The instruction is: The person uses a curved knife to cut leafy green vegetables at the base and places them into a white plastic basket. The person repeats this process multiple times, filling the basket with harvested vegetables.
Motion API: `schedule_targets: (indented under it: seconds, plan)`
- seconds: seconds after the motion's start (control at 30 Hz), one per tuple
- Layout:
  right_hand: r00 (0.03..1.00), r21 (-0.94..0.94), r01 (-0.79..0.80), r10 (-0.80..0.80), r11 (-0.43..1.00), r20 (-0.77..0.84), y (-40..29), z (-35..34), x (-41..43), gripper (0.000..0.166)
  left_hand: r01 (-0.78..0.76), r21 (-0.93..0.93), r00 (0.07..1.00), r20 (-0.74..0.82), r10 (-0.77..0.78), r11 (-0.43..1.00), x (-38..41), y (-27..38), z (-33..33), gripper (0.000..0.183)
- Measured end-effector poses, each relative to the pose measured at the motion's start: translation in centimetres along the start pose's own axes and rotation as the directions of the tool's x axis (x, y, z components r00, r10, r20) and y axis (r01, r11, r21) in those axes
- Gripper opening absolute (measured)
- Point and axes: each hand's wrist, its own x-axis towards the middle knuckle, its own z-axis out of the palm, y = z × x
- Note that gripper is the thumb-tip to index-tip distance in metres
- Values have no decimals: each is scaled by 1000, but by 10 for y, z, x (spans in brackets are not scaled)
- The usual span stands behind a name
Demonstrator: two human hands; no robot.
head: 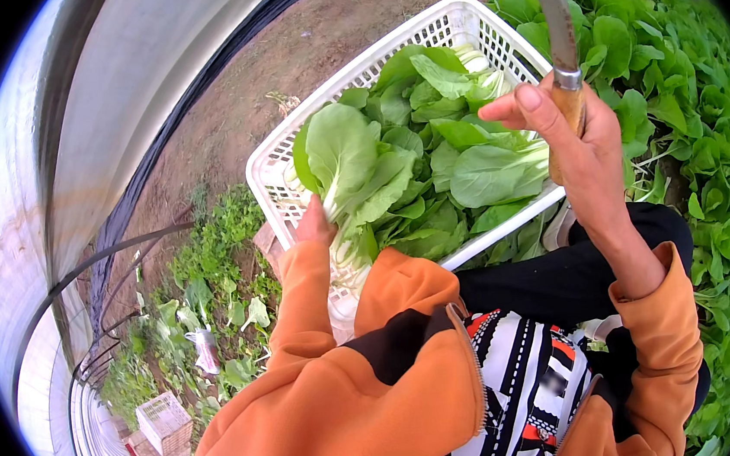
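Note:
My left hand [316, 222] grips a leafy green bok choy [342, 155] by its pale stem end, at the near left side of a white plastic basket [353, 92]. Its fingers are partly hidden by the plant. In my right hand [592, 143] is a sickle with a wooden handle [569, 106], held above the basket's right side. The curved metal blade [555, 16] points away from me, its tip cut off by the frame's top. Thumb and forefinger of that hand are spread. More bok choy [420, 112] fills the basket, with white stems along both ends.
Dense rows of growing greens [717, 164] cover the right. Bare soil [231, 116] lies beyond the basket, beside plastic greenhouse sheeting [125, 86]. At lower left are stacked crates [164, 425], a plastic bag [203, 349] and a dark bent pipe [100, 254].

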Motion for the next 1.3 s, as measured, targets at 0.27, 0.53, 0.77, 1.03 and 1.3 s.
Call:
schedule_targets:
  seconds: [0.27, 0.53, 0.77, 1.03, 1.3]
  plan:
    - [996, 17, -75, 74, 997, 47, -1, 1, 3, 29, 30, 193, 986, -166, 3, 981, 33, -7, 54, 66]
    - [990, 27, 117, -115, 993, -83, -52, -54, 1, 33, 61, 415, 972, 182, -149, 908, 22, 33, -19, 111]
    - [873, 24, 312, -277, 950, -402, -54, -168, -14, 55, -178, -172, 967, 149, 204, 969, 11, 1, -51, 106]
    - [697, 267, 311, -28, 912, -717, 12, -301, -59, 24, -268, 446, 916, 394, 82, 854, 105, -12, -4, 68]
    - [526, 39, -372, 246, 927, -814, 182, -357, -107, 39, -160, 420, 986, 104, 128, 893, -12, 80, -111, 52]
